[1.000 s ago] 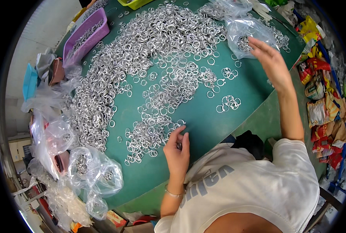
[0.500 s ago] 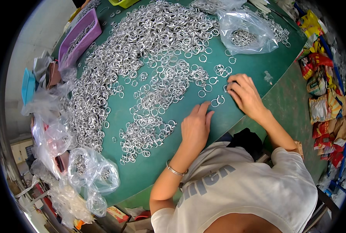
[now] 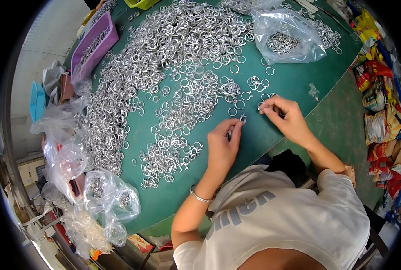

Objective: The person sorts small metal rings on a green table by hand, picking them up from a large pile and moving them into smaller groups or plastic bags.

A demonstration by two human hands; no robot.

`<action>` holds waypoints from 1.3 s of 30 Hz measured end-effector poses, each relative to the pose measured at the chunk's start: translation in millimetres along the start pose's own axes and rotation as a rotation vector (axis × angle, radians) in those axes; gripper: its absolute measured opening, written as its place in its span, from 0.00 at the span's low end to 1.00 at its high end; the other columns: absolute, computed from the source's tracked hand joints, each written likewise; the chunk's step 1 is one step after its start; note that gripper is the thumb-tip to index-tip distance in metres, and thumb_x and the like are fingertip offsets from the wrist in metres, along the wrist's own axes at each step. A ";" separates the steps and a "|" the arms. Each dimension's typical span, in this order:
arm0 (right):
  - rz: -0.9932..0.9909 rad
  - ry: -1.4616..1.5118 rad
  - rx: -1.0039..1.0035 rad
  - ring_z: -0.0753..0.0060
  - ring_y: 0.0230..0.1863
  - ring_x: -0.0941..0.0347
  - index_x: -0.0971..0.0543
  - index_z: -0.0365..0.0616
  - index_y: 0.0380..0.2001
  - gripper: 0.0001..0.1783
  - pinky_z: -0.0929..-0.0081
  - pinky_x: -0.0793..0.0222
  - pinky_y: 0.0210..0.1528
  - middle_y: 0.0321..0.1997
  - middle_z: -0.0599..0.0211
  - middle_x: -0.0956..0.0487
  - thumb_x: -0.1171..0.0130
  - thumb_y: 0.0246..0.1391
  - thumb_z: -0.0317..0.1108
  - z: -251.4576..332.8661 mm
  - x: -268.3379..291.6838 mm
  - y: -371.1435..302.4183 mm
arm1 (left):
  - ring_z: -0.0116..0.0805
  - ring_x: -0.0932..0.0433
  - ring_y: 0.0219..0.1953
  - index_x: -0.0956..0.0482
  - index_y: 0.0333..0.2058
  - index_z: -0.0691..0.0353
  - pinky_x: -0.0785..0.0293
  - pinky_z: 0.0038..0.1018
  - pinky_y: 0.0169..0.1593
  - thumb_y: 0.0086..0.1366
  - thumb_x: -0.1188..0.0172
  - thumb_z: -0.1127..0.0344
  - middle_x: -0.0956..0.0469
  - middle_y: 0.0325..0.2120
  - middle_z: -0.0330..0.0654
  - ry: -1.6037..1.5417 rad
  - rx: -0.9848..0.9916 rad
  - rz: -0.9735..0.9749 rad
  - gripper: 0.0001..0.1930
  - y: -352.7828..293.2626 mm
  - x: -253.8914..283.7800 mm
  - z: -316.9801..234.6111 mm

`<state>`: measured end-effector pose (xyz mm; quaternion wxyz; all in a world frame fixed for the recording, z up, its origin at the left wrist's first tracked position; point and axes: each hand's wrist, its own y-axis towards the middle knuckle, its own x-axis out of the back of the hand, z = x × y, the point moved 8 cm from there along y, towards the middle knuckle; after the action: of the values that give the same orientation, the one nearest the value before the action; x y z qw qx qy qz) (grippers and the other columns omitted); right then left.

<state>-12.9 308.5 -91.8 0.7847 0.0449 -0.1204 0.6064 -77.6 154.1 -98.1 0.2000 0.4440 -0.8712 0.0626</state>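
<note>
Between thumb and index finger my left hand (image 3: pixel 224 143) pinches a silver metal ring (image 3: pixel 242 118) just above the green table. Something silvery also shows under its curled fingers, too small to make out. To the right, my right hand (image 3: pixel 285 118) is closed on another ring (image 3: pixel 259 106) at its fingertips. A few loose rings (image 3: pixel 258 83) lie just beyond it. Left of my hands spreads a patch of thin rings (image 3: pixel 196 101), with a small separate heap (image 3: pixel 169 157) nearer to me. Behind them curves a large pile of rings (image 3: pixel 182 31).
A purple bin (image 3: pixel 92 47) with small metal parts stands at the far left. Clear plastic bags holding rings lie at the back right (image 3: pixel 295 38) and front left (image 3: pixel 115 193). Colourful packets (image 3: pixel 378 121) hang beyond the table's right edge. The green table (image 3: pixel 173 204) ends before my body.
Both hands have picked up rings from the table in front of me. My left hand has turned and closed into a pinch; my right hand has shifted slightly down.
</note>
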 end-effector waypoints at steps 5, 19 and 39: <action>0.153 0.927 -0.325 0.74 0.34 0.30 0.31 0.35 0.43 0.14 0.78 0.33 0.33 0.45 0.58 0.28 0.53 0.52 0.22 -8.0 -20.8 -1.3 | 0.16 0.44 0.14 0.23 0.31 0.67 0.55 0.17 0.18 0.64 0.49 0.65 0.39 0.13 0.29 -0.769 0.592 0.186 0.10 -15.3 -14.1 23.6; -0.120 -0.785 0.478 0.59 0.40 0.36 0.27 0.40 0.26 0.07 0.65 0.41 0.39 0.33 0.64 0.30 0.40 0.41 0.26 38.2 -44.3 21.9 | 0.13 0.41 0.18 0.24 0.30 0.69 0.47 0.15 0.20 0.62 0.46 0.71 0.34 0.15 0.28 -0.388 0.489 0.028 0.06 -30.5 14.0 26.9; 0.096 0.536 -0.247 0.81 0.19 0.36 0.24 0.39 0.28 0.13 0.82 0.41 0.23 0.20 0.73 0.27 0.51 0.59 0.37 -20.2 -24.5 0.9 | 0.35 0.28 0.16 0.24 0.36 0.63 0.36 0.26 0.19 0.57 0.41 0.73 0.27 0.18 0.44 0.342 -0.135 -0.088 0.07 -18.6 33.3 -36.5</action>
<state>-16.7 290.0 -117.3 0.7584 -0.2183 0.0163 0.6139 -69.5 128.5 -52.7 0.3768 0.4501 -0.8066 0.0697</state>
